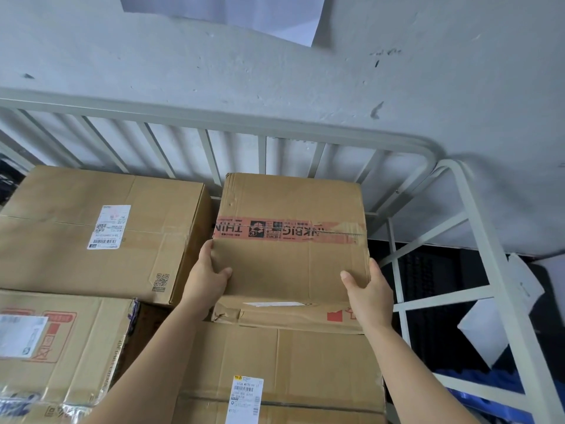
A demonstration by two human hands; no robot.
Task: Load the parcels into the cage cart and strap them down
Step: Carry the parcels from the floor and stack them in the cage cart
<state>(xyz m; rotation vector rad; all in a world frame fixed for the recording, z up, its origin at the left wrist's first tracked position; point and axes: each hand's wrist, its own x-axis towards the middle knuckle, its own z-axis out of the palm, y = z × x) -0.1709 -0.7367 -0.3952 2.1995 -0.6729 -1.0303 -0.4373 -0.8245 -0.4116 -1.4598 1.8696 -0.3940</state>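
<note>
- Two sit loaded on your left, the rear parcel (101, 231) and front parcel (61, 347), inside the cage cart (214, 117).
- Your left hand (208, 276) and right hand (367, 289) clasp the red-taped parcel (290, 255) at its near corners, atop a lower box (284, 377).
- No strap in view; strapping remains.

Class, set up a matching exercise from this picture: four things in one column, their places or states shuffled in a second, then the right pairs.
1 red-taped box
2 QR-printed box
3 yellow-labelled box
4 cage cart rail

A along the wall, behind the boxes
B held by left hand and right hand
C back left
D nearest the camera, bottom centre

Pairs: 1-B, 2-C, 3-D, 4-A
</note>
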